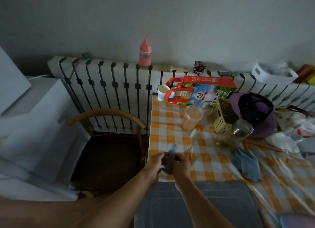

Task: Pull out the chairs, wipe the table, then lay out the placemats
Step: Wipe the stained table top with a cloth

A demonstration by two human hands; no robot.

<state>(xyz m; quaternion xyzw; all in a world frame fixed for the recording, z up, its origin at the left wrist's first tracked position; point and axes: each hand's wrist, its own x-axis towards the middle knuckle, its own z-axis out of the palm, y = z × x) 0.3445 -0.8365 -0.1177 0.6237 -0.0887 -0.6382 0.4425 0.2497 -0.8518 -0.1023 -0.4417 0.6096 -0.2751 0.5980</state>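
Note:
A small grey cloth (pixel 168 161) is bunched between both hands above the near left corner of the table (pixel 172 135), which has an orange-and-white checked cover. My left hand (pixel 154 166) grips its left side and my right hand (pixel 181 163) grips its right side. A dark grey placemat (pixel 201 205) lies on the table's near edge under my forearms. A wooden chair (pixel 105 152) with a dark seat stands left of the table, away from it. A second blue-grey cloth (pixel 247 164) lies on the cover to the right.
The back of the table is crowded: a red gift box (pixel 202 91), paper cups (pixel 162 92), a clear plastic cup (pixel 192 116), a yellow basket (pixel 222 118), a glass jar (pixel 241 130), a purple cap (pixel 255 113). A radiator (pixel 109 91) runs behind; a pink bottle (pixel 145 54) stands on it. White furniture (pixel 34 125) is at left.

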